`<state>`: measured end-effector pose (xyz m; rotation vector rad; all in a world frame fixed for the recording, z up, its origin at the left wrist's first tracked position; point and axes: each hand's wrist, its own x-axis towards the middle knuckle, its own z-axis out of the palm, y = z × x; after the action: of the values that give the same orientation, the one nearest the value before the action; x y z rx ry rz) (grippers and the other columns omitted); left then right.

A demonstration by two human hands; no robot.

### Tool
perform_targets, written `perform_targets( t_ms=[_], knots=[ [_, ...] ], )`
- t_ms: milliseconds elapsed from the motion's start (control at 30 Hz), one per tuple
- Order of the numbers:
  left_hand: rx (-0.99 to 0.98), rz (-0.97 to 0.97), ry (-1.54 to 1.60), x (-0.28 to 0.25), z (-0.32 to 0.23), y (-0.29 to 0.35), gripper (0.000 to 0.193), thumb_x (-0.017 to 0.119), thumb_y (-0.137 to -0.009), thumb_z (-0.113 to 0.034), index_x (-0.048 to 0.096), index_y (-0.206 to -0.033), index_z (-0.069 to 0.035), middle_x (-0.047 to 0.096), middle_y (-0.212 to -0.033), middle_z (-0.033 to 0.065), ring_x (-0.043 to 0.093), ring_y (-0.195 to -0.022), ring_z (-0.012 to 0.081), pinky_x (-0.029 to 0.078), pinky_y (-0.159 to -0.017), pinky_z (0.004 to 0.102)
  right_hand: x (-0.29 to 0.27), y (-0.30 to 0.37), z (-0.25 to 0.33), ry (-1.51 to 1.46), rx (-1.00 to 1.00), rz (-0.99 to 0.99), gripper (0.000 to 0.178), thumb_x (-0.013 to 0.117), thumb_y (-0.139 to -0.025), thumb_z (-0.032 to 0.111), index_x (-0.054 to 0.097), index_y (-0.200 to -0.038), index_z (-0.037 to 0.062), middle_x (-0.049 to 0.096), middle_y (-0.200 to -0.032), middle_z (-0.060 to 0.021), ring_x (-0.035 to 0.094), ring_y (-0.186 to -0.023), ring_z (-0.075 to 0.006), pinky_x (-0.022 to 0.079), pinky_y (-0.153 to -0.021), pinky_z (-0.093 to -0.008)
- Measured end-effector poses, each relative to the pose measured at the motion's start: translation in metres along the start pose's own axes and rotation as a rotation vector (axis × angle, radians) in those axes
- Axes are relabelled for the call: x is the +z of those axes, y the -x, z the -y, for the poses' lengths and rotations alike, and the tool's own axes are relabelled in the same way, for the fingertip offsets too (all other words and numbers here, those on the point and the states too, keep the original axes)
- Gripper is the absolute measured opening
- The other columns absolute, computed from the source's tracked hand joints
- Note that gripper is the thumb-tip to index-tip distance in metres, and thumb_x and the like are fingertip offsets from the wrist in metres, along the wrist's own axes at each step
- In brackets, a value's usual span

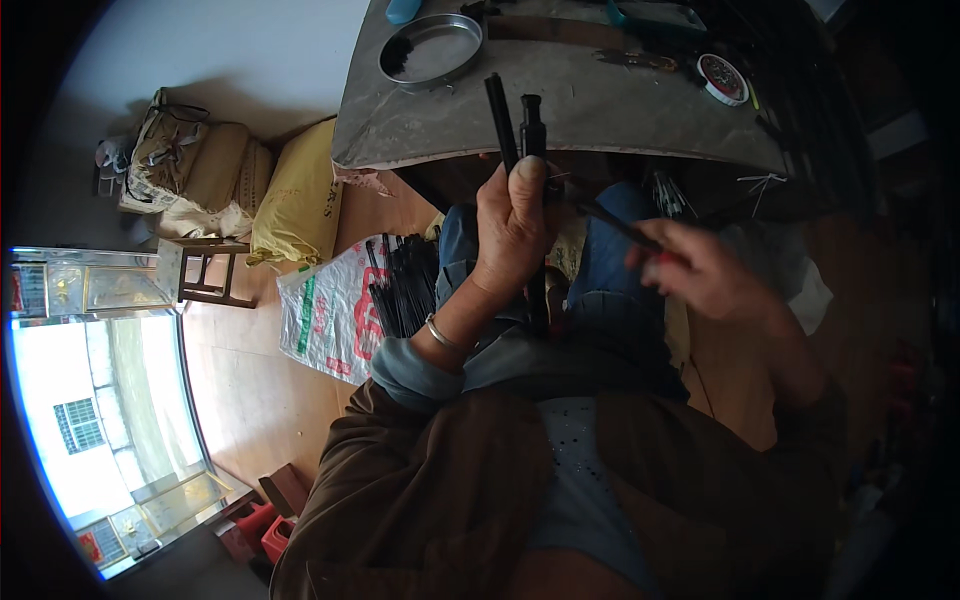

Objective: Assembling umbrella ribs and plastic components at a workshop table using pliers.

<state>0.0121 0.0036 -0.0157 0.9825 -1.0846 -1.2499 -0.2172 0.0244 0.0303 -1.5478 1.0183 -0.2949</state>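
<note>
My left hand (510,220) is closed around black rods above my lap. A thin black rod (499,115) leans up out of the fist. Beside it stands a thicker black tube (532,135) with a flared end, its lower part reaching down past my hand. My right hand (705,268), a little blurred, is closed on a slender dark tool (620,222) with some red near the grip. The tool's far end points toward the left hand; whether it touches the tube I cannot tell.
Ahead is a grey-topped table (570,90) with a round metal tray (432,50), a knife (640,60) and a round red-and-white tin (722,80). Several black rods (405,285) lie on a printed white sack (330,305) at left. Behind stand a yellow sack (300,190) and a wooden stool (215,275).
</note>
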Motion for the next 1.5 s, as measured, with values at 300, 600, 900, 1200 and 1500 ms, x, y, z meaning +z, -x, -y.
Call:
perform_targets(
  t_ms=[300, 600, 900, 1200, 1500],
  knots=[
    [0.038, 0.076, -0.008, 0.005, 0.0, 0.0, 0.051, 0.048, -0.095, -0.051, 0.057, -0.084, -0.002, 0.053, -0.063, -0.0014, 0.044, -0.049, 0.0035, 0.033, -0.044, 0.0203, 0.001, 0.002, -0.02, -0.479, 0.261, 0.435, 0.027, 0.065, -0.083, 0.014, 0.051, -0.101, 0.0025, 0.058, -0.068, -0.0048, 0.058, -0.05, -0.0125, 0.049, -0.047, -0.0226],
    [-0.027, 0.085, 0.042, 0.002, -0.006, -0.001, 0.053, 0.048, -0.095, -0.053, 0.057, -0.083, -0.002, 0.052, -0.061, -0.0028, 0.043, -0.048, 0.0033, 0.031, -0.044, 0.0197, 0.007, 0.011, -0.028, -0.919, 0.084, 0.352, 0.037, 0.06, -0.092, 0.037, 0.051, -0.096, 0.0015, 0.057, -0.061, -0.0073, 0.055, -0.042, -0.0121, 0.045, -0.039, -0.0246],
    [-0.016, 0.066, 0.031, -0.004, -0.006, 0.005, 0.048, 0.047, -0.096, -0.05, 0.057, -0.085, -0.004, 0.048, -0.058, -0.0036, 0.042, -0.045, 0.0023, 0.029, -0.042, 0.019, -0.008, 0.004, 0.028, 0.386, 0.05, -0.071, 0.032, 0.062, -0.084, 0.013, 0.052, -0.111, -0.0028, 0.061, -0.083, -0.0092, 0.062, -0.072, -0.0168, 0.049, -0.062, -0.0307],
    [-0.025, 0.142, 0.002, -0.004, -0.009, 0.0, 0.054, 0.041, -0.097, -0.052, 0.058, -0.082, -0.003, 0.052, -0.056, -0.0016, 0.043, -0.042, 0.0039, 0.03, -0.039, 0.0199, 0.053, 0.004, -0.023, -1.144, 0.12, 0.502, 0.038, 0.05, -0.098, 0.035, 0.049, -0.112, 0.0001, 0.037, -0.064, 0.0029, 0.036, -0.047, -0.0037, 0.035, -0.041, -0.021],
    [-0.073, 0.269, 0.046, 0.005, -0.015, 0.003, 0.058, 0.038, -0.097, -0.055, 0.059, -0.082, -0.003, 0.048, -0.053, -0.0022, 0.042, -0.041, 0.0041, 0.029, -0.039, 0.0199, 0.034, 0.015, -0.015, -0.925, 0.077, 0.39, 0.045, 0.048, -0.099, 0.032, 0.044, -0.127, -0.0024, 0.061, -0.082, -0.0104, 0.058, -0.057, -0.0135, 0.052, -0.056, -0.0281]
  ],
)
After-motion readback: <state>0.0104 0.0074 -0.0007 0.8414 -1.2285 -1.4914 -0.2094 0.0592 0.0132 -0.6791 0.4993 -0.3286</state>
